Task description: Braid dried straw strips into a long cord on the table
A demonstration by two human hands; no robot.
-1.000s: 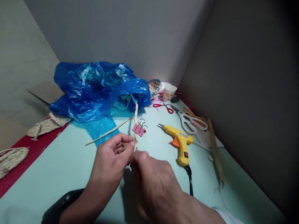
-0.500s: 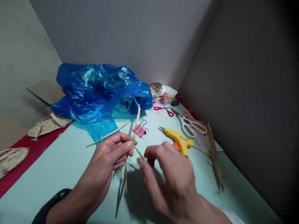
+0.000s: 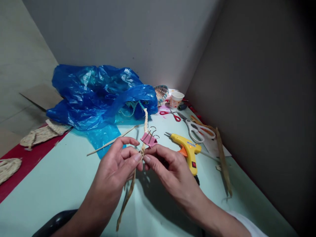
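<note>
A pale braid of dried plant fibre (image 3: 145, 119) runs from under the blue plastic bag toward me, with a pink binder clip (image 3: 149, 140) clamped across it. Just below the clip, my left hand (image 3: 120, 163) pinches the braid's near end between thumb and fingers. My right hand (image 3: 170, 168) meets it there, thumb and fingertips closed on the same spot from the right. One loose brown fibre strand (image 3: 126, 200) hangs down under the hands. The exact strands between the fingertips are mostly hidden.
Behind lies a crumpled blue plastic bag (image 3: 98, 95). To the right are a yellow glue gun (image 3: 189, 149), white-handled scissors (image 3: 197, 130), red scissors (image 3: 172, 114), a paper cup (image 3: 176, 99) and a dried stalk (image 3: 223, 161). Woven fibre pieces (image 3: 40, 135) sit at left.
My right hand has moved up and left from the loose strand to the braid's end, closing its fingers beside the left. My left index finger has lifted. The view has shifted slightly.
</note>
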